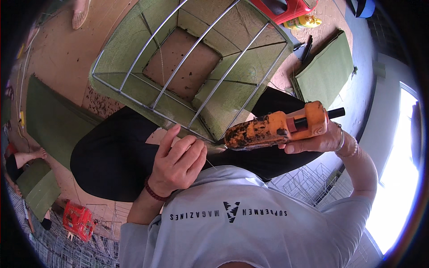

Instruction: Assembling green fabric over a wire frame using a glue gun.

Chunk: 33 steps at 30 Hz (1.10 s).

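Observation:
A wire-framed basket [153, 108] lined with green mesh stands tilted against my lap, its barred side facing me. My left hand [178, 163] is at its near rim, with curled fingers pressed against the mesh edge; the fingertips are partly hidden. In my right hand [319, 139] is an orange glue gun [254, 132], heavily smeared with black. Its nozzle points left and touches or nearly touches the basket's near right corner. A black glue stick [337, 112] sticks out of the gun's back end. My grip on the handle is mostly hidden behind the gun.
Green mesh panels lie stacked [325, 71] at the right and spread [56, 120] at the left. A red stool [286, 10] and a yellow packet [304, 22] are beyond the basket. Wire frames [304, 183] lie behind me. Another person's foot [39, 153] shows at left.

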Available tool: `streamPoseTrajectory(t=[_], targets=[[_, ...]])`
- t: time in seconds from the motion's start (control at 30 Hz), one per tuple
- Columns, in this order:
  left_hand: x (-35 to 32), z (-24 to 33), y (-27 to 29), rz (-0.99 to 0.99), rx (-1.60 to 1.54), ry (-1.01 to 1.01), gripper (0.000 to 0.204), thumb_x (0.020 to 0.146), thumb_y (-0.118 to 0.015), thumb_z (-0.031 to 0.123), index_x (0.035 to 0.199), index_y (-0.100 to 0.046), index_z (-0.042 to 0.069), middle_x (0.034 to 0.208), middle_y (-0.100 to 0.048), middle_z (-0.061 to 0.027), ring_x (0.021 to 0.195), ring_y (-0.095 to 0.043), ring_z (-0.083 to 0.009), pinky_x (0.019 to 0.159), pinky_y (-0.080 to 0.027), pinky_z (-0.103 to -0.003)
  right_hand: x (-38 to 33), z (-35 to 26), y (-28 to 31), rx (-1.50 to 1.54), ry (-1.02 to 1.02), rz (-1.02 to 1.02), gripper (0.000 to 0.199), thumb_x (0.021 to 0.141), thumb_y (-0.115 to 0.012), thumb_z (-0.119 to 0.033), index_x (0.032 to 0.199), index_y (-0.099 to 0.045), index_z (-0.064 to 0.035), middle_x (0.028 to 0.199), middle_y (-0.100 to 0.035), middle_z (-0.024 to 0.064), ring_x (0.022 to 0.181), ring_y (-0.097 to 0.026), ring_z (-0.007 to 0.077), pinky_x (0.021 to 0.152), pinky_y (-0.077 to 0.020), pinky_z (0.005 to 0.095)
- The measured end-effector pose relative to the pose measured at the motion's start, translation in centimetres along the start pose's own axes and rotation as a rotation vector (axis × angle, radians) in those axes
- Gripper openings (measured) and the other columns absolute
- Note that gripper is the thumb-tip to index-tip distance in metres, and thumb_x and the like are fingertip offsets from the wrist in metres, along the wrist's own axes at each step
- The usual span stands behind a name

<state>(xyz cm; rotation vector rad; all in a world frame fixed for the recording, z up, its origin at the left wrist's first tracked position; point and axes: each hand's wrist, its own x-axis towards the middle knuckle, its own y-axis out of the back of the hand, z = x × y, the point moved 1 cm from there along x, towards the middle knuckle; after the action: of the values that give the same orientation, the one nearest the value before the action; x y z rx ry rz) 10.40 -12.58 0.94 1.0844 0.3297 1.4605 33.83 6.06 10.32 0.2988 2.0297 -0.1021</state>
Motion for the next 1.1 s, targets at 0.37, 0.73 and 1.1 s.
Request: streamPoseTrajectory(t=[0.37, 0.73, 1.1], targets=[[-0.2, 0.1, -0.4, 0.056, 0.017, -0.009, 0.015, 0.066, -0.069, 0.004, 0.081, -0.068, 0.0, 0.086, -0.062, -0.0071, 0.084, -0.057, -0.0221, 0.075, -0.05, -0.04, 0.7, -0.4, -1.0, -0.032, 0.231, 0.068, 0.034, 0.07, -0.08, -0.009, 0.098, -0.063, -0.0013, 0.085, -0.068, 0.0053, 0.079, -0.064, 0.0122, 0.072, -0.0514, 0.0251], [-0.4, 0.1, -0.3, 0.067, 0.022, -0.012, 0.015, 0.067, -0.071, 0.003, 0.081, -0.068, -0.001, 0.086, -0.062, -0.0073, 0.084, -0.057, -0.0227, 0.07, -0.048, -0.038, -0.2, -0.8, -0.6, -0.092, 0.147, 0.094, 0.039, 0.067, -0.083, -0.013, 0.098, -0.065, -0.0014, 0.078, -0.066, 0.0018, 0.067, -0.057, 0.0094, 0.066, -0.0479, 0.0229], [-0.1, 0.1, -0.2, 0.05, 0.029, -0.018, 0.009, 0.069, -0.069, 0.003, 0.078, -0.067, 0.001, 0.084, -0.063, -0.0073, 0.086, -0.058, -0.0212, 0.074, -0.05, -0.036, -1.7, -0.6, 0.5, -0.211, 0.093, 0.046, 0.051, 0.077, -0.077, -0.027, 0.115, -0.056, -0.0008, 0.102, -0.063, 0.0112, 0.091, -0.063, 0.0181, 0.083, -0.0511, 0.0282]])
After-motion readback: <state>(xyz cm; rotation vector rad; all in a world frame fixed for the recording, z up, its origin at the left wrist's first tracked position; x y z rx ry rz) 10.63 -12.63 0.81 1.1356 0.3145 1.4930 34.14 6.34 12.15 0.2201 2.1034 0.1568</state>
